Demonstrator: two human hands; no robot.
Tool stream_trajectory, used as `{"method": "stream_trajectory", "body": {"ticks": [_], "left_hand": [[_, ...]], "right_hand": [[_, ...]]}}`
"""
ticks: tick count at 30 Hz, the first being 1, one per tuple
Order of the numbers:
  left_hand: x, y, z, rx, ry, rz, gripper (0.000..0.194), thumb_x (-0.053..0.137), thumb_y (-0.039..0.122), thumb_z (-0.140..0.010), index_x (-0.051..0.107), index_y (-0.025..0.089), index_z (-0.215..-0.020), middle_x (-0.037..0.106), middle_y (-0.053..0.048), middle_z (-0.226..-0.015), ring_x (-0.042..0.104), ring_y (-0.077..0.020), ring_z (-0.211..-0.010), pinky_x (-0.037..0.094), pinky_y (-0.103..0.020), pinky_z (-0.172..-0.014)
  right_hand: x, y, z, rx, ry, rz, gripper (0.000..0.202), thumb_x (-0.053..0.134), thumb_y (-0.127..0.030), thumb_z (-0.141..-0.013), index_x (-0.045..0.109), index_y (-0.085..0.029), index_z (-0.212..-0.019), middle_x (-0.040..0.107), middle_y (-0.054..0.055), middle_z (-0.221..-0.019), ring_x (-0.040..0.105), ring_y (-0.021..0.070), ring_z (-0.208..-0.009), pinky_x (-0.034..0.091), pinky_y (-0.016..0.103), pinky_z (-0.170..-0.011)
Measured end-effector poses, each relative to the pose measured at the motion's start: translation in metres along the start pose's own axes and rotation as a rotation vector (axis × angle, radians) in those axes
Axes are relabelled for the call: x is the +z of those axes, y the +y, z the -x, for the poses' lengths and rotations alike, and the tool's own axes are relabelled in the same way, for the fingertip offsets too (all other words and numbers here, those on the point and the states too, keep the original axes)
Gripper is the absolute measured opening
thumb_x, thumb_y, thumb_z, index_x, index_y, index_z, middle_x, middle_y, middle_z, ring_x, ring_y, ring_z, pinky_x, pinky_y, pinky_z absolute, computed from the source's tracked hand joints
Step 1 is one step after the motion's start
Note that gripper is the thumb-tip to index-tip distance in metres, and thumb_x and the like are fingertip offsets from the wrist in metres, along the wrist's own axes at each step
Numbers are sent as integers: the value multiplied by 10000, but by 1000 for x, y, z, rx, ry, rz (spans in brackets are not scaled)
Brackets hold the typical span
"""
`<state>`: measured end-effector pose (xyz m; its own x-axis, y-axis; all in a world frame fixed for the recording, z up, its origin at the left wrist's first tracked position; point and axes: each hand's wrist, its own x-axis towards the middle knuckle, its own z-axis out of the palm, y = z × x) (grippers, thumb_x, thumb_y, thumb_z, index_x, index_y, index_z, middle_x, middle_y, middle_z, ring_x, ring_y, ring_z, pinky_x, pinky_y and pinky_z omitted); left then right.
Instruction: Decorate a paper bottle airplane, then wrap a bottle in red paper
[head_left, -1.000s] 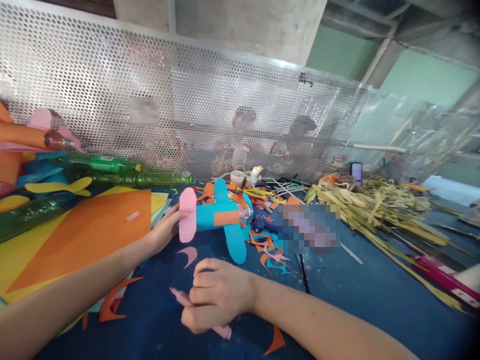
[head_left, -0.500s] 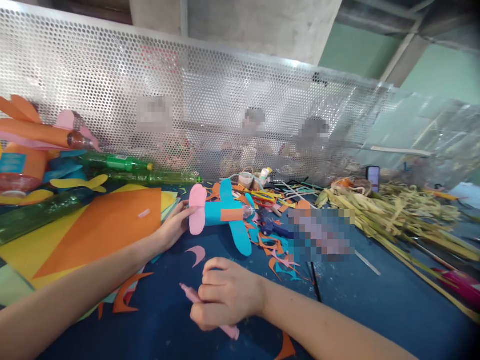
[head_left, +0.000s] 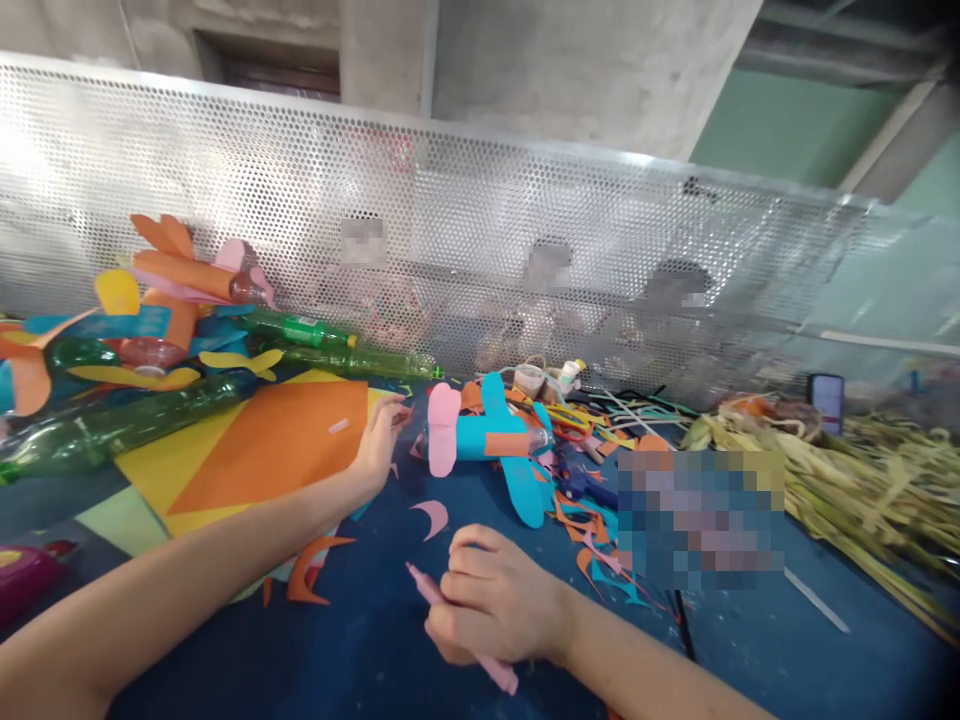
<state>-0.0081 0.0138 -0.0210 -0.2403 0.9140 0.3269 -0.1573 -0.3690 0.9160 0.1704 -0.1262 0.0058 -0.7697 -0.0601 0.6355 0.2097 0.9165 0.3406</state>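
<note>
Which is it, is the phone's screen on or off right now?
On: the phone shows a pale, bright screen inside its dark frame. What it displays is too small to read.

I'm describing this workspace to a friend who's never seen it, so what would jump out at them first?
Probably the blue model plane with pink tail pieces, in the middle of the table, beyond the right hand and its pink marker. Next, perhaps the large orange sheet beside the left hand, and the heap of yellowish dried strips at the far right.
</note>
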Motion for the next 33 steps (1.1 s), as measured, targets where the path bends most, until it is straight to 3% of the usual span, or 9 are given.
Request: {"method": "stream_trajectory", "body": {"ticks": [5, 9, 12, 15, 20, 25, 28, 31, 33], "left_hand": [[-6, 0, -5, -16, 40, -79, 333, 553, 132, -611, 565, 175, -941, 601, -4, -774, 615, -159, -770, 464, -341, -835], [-5, 13, -3, -1, 15, -122, 233, 529, 185, -686, 580, 169, -912, 618, -28, -838, 642, -157, -710, 498, -331, -760], [-4, 20, -2, 1, 1, -158, 270, 450, 233, -774, 537, 183, -1025, 639, -39, -873, 661, -166, -660, 512, -350, -713], [-3, 22, -2, 29, -17, -227, 277, 425, 256, -801, 542, 192, -1045, 648, -69, -957, 669, -198, -756, 506, -381, -750], [-2, 29, 6, 186, -29, -379, 167, 525, 232, -755, 628, 213, -885, 606, -66, -1013, 534, -240, -1065, 373, -401, -972], [6, 49, 31, 480, -169, -557, 92, 487, 221, -822, 568, 209, -865, 567, -25, -851, 545, -193, -862, 427, -328, -826], [9, 67, 30, 582, -293, -694, 80, 475, 202, -845, 553, 204, -826, 570, -12, -780, 548, -183, -797, 428, -302, -763], [-1, 85, 5, 503, -354, -900, 131, 591, 193, -774, 568, 201, -903, 565, -5, -766, 558, -207, -767, 428, -329, -749], [-18, 92, -18, 255, -338, -950, 168, 678, 165, -711, 600, 184, -859, 578, -19, -773, 577, -247, -853, 425, -369, -821]], "right_hand": [[-2, 0, -1, 19, -27, 11, 83, 581, -129, -777, 588, -186, -717, 507, -56, -530, 401, 108, -569, 423, 269, -693], [-3, 0, -1, 28, -41, 14, 82, 577, -159, -792, 583, -187, -715, 494, -54, -528, 409, 110, -571, 422, 272, -697], [-3, 0, -2, 25, -45, 2, 75, 578, -170, -796, 585, -186, -723, 492, -53, -530, 408, 111, -575, 422, 271, -701], [-3, 0, -2, 23, -34, 3, 75, 578, -163, -786, 584, -185, -715, 495, -53, -530, 401, 112, -577, 423, 266, -696], [-1, 0, -1, 21, -18, 14, 83, 575, -171, -784, 565, -198, -706, 477, -61, -525, 409, 109, -579, 419, 262, -704], [-1, 2, -1, 36, 4, 15, 173, 559, -301, -855, 563, -184, -728, 491, -51, -529, 421, 117, -581, 421, 269, -692], [-1, 2, -1, 57, -8, 19, 208, 572, -338, -857, 555, -181, -723, 485, -53, -520, 411, 118, -571, 416, 272, -690], [-1, 2, 1, 76, -23, 9, 156, 583, -302, -838, 546, -192, -733, 492, -61, -520, 418, 116, -577, 408, 274, -710], [0, 1, 1, 94, -40, -13, 133, 567, -309, -832, 546, -202, -757, 508, -60, -529, 430, 120, -587, 407, 281, -721]]}}
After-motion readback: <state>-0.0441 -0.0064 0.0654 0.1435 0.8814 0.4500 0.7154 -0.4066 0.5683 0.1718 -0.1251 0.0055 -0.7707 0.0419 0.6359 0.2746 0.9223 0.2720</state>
